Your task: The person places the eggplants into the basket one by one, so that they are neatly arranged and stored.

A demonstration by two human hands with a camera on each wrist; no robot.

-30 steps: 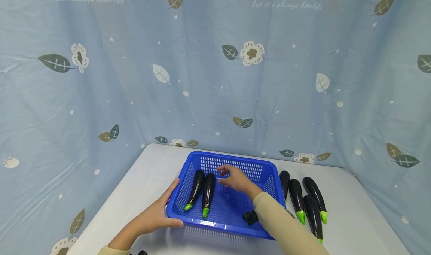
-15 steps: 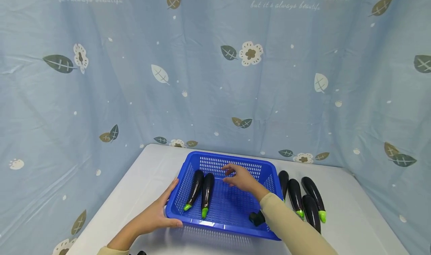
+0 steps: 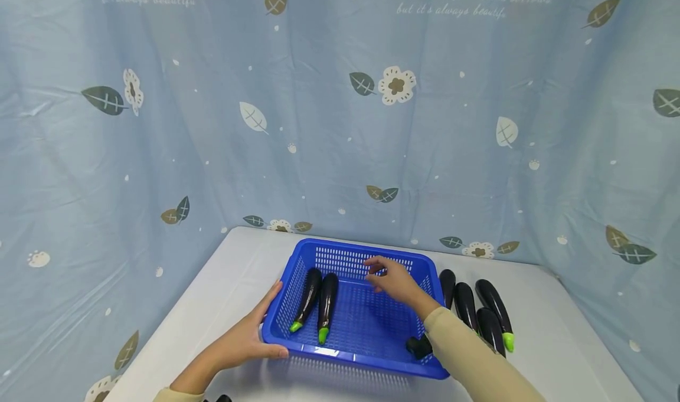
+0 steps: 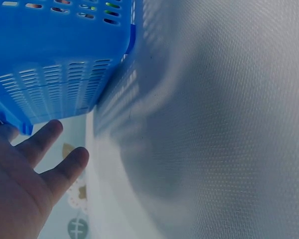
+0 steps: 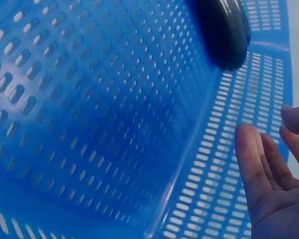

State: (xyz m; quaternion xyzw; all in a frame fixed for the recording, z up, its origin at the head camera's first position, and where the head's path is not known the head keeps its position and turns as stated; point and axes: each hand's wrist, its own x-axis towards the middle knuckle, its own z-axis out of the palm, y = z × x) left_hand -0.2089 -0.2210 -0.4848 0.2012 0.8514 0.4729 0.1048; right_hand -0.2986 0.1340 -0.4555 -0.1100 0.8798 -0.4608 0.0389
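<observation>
A blue plastic basket (image 3: 366, 325) with slotted walls stands on the white table. Inside, toward its left, lie two dark eggplants side by side, the outer eggplant (image 3: 307, 300) and the inner eggplant (image 3: 327, 309), green stem ends facing the front. My left hand (image 3: 241, 340) rests against the basket's front left corner, thumb at the front rim; in the left wrist view its fingers (image 4: 65, 169) are straight and spread. Over the basket's right half hovers my right hand (image 3: 393, 279), fingers loosely bent and holding nothing. The right wrist view shows these fingers (image 5: 251, 164) near the slotted wall.
Several more eggplants (image 3: 494, 301) lie on the table (image 3: 563, 331) just right of the basket, partly behind the right sleeve (image 3: 473, 355). A blue patterned curtain (image 3: 319, 124) hangs behind the table. The black wrist camera (image 3: 418, 347) shows below the right forearm.
My right hand has drawn away to the right from the two eggplants in the basket. The left hand and the basket stay where they were.
</observation>
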